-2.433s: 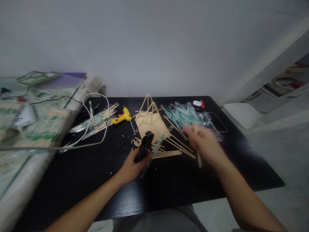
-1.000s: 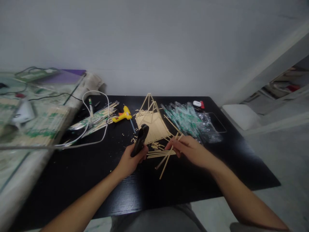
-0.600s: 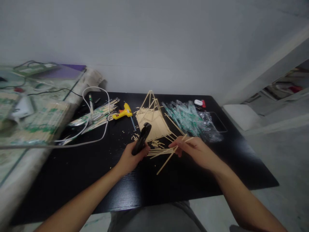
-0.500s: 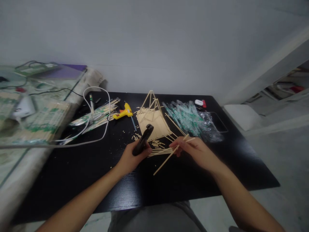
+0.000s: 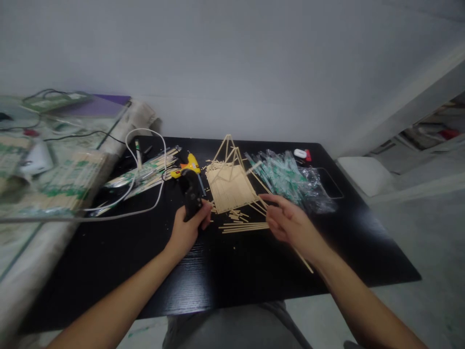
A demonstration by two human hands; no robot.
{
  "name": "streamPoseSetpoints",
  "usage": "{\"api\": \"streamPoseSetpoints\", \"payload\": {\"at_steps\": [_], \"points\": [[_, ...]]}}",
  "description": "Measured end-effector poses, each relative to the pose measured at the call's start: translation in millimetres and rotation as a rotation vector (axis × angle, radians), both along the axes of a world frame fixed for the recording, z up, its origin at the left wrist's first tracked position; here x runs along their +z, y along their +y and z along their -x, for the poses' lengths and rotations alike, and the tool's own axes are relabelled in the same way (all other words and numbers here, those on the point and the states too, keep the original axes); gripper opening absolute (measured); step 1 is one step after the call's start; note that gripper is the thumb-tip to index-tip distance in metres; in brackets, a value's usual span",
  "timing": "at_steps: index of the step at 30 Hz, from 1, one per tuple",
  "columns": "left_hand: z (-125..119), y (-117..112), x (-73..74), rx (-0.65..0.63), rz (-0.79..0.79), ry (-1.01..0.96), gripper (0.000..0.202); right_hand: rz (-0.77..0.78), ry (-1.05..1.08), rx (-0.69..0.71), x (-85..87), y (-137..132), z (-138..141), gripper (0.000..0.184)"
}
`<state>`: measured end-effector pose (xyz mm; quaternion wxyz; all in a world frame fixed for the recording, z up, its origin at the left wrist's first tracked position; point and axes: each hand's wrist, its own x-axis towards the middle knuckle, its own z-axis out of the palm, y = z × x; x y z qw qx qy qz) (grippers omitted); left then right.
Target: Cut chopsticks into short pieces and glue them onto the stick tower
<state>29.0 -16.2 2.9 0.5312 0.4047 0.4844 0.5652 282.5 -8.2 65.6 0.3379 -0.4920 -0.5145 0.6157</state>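
Observation:
My left hand [image 5: 187, 229] is closed round a black hand tool [image 5: 191, 193], held upright left of a wooden stick structure [image 5: 229, 180] on the black table [image 5: 109, 261]. My right hand [image 5: 290, 224] grips a long thin wooden stick [image 5: 304, 262]; its lower end shows below the hand, pointing toward the near right. The upper end may reach toward the structure, but blur hides it. Loose sticks [image 5: 244, 226] lie flat between my hands.
A yellow glue gun [image 5: 186, 168] lies behind the tool. Clear green-printed wrappers [image 5: 286, 177] are heaped at the right, packed chopsticks [image 5: 145, 172] and a white cable [image 5: 147, 138] at the left. A cluttered glass surface [image 5: 47, 160] adjoins the table's left side.
My left hand has shifted left and back, turning the black tool upright. My right hand has swung the stick round so its long end now points toward me and to the right.

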Motion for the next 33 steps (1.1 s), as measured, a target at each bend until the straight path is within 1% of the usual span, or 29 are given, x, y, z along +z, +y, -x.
{"api": "streamPoseSetpoints", "payload": {"at_steps": [1, 2, 4, 5, 6, 9, 11, 13, 15, 20, 22, 23, 28, 31, 33], "points": [[1, 2, 0.1, 0.033, -0.006, -0.044, 0.024, -0.052, -0.1, 0.049, -2.6, -4, 4, 0.036], [1, 3, -0.1, 0.053, -0.007, -0.088, 0.023, -0.129, -0.212, 0.128, -6.7, -7, 8, 0.029], [1, 5, -0.3, 0.075, -0.002, -0.16, 0.022, -0.32, -0.412, 0.356, -19.7, -16, 16, 0.02], [1, 6, 0.0, 0.08, 0.001, -0.181, 0.022, -0.416, -0.47, 0.442, -28.1, -20, 19, 0.022], [1, 6, 0.5, 0.084, 0.002, -0.192, 0.022, -0.466, -0.528, 0.503, -37.0, -23, 22, 0.025], [0, 6, 3.6, 0.093, -0.002, -0.207, 0.021, -0.528, -0.688, 0.559, -60.8, -29, 25, 0.022], [1, 5, 5.4, 0.093, -0.006, -0.221, 0.021, -0.541, -0.749, 0.577, -69.5, -29, 26, 0.023], [1, 5, 6.1, 0.093, -0.004, -0.233, 0.021, -0.55, -0.774, 0.598, -71.9, -28, 26, 0.018], [2, 6, 5.8, 0.095, 0.003, -0.237, 0.022, -0.554, -0.794, 0.613, -70.5, -28, 27, 0.014], [2, 7, 3.1, 0.09, 0.007, -0.226, 0.022, -0.527, -0.916, 0.661, -64.9, -24, 32, 0.012], [2, 8, 2.7, 0.089, 0.001, -0.226, 0.022, -0.543, -0.899, 0.648, -62.4, -18, 38, 0.012], [2, 8, 2.8, 0.09, -0.005, -0.225, 0.021, -0.561, -0.868, 0.619, -60.8, -12, 42, 0.012], [3, 8, 2.5, 0.109, -0.033, -0.201, 0.022, -0.644, -0.628, 0.422, -49.3, 20, 67, 0.019], [5, 9, 0.8, 0.107, -0.045, -0.176, 0.021, -0.63, -0.507, 0.309, -39.9, 31, 72, 0.025], [6, 9, 0.2, 0.094, -0.047, -0.13, 0.021, -0.571, -0.431, 0.224, -32.7, 34, 65, 0.033]]}}
